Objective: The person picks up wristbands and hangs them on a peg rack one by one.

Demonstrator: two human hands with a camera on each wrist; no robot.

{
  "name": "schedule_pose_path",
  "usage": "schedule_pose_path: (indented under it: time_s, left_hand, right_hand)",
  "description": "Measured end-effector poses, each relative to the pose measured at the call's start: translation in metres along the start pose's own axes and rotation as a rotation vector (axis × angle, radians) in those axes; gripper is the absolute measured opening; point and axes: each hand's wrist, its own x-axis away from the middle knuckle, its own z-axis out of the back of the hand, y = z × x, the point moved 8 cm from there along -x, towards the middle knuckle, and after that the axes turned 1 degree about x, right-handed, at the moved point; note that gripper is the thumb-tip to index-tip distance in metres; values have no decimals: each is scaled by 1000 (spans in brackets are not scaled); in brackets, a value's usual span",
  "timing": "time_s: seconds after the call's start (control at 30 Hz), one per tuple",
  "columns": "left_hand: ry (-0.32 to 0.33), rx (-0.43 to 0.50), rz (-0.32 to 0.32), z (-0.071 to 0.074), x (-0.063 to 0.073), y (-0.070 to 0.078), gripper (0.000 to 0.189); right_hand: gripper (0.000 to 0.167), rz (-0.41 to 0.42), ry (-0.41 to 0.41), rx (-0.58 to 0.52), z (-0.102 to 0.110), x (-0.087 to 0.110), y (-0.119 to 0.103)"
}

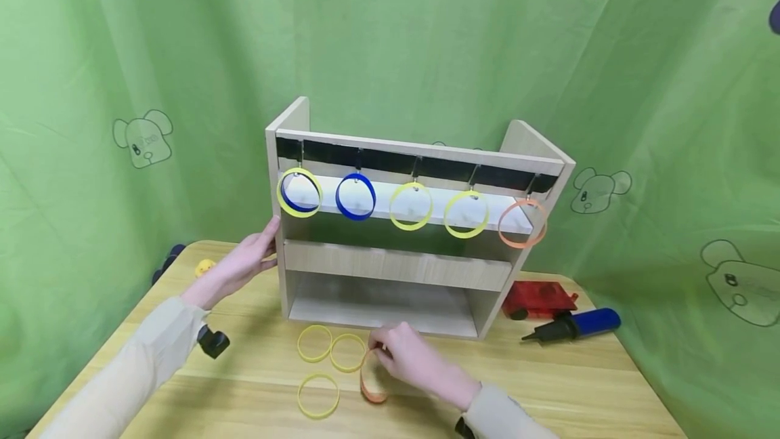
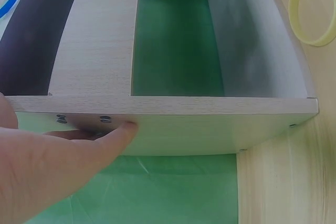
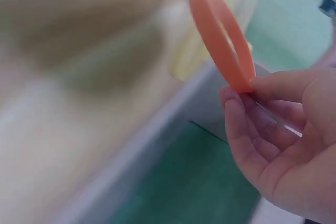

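Note:
My right hand (image 1: 417, 358) pinches an orange ring (image 3: 212, 35) between thumb and fingertips, low over the table in front of the wooden shelf (image 1: 396, 264). My left hand (image 1: 246, 259) rests against the shelf's left side panel, fingers extended; the left wrist view shows a fingertip touching that panel (image 2: 199, 129). Rings hang from hooks on the shelf's black strip: a yellow ring overlapping a blue one at the left, then a blue ring (image 1: 355, 217), two yellow rings (image 1: 411, 227), and an orange ring (image 1: 512, 244) at the right. Three yellow rings (image 1: 317, 416) lie on the table.
Right of the shelf are a red toy vehicle (image 1: 539, 297) and a blue and black hand pump (image 1: 573, 326). A small yellow toy (image 1: 204, 266) sits behind my left forearm. A green curtain (image 1: 390, 46) hangs behind the wooden table (image 1: 256, 385).

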Motion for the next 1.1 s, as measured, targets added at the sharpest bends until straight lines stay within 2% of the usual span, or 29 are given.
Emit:
schedule_pose_path:
  time_s: [0.17, 0.43, 0.6, 0.7, 0.87, 1.1]
  left_hand:
    - [-2, -6, -6, 0, 0, 1, 88]
    - [5, -2, 0, 0, 1, 1, 88]
    - [8, -4, 6, -1, 0, 1, 88]
    - [7, -3, 3, -1, 0, 1, 87]
    - [6, 4, -2, -1, 0, 2, 86]
    - [16, -1, 24, -2, 0, 0, 88]
  right_hand:
    - [10, 76, 84, 55, 41, -15, -10]
    - [11, 210, 243, 145, 131, -51, -42]
    - [9, 232, 342, 159, 188, -77, -55]
    - [7, 223, 405, 140, 214, -93, -55]
    - [6, 194, 468, 120, 231, -118, -51]
    - [5, 125, 420, 223, 220, -135, -44]
